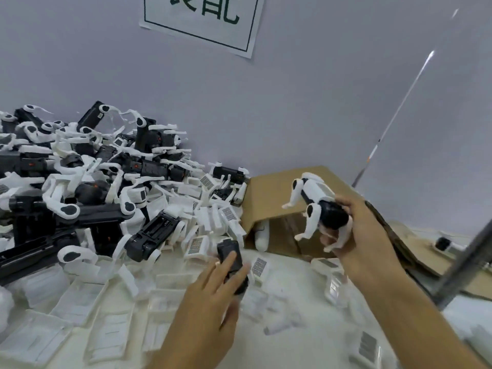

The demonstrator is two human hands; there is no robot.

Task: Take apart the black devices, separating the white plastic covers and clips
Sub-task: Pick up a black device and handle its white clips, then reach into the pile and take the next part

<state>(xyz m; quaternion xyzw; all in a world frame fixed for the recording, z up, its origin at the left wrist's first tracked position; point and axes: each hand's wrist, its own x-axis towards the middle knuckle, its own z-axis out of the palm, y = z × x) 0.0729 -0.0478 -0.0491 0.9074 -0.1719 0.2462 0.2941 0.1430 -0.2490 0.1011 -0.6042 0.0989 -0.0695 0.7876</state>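
Two hands, two parts, and a huge heap on the side

Right hand [354, 230] has its fingers curled round a white-legged dog-shaped device [316, 206], held up over the cardboard box [269, 193]. Left hand [213, 291] grips a small black block [230, 258], fingers lying along it. The pile of black devices [87, 187] crowds the left against the wall, with loose white covers [87, 302] littering the table in front.

Two hands over a counter heaped with black devices and white parts

The right hand [354, 230] grips an assembled black-and-white device [316, 206] above a cardboard box [269, 193]. The left hand [213, 291] holds a small black part [230, 255] over the counter [292, 339], its fingers [226, 265] lying across it. A pile of black devices [87, 179] and white covers [77, 296] spreads to the left, against a wall carrying a paper sign [202, 20].
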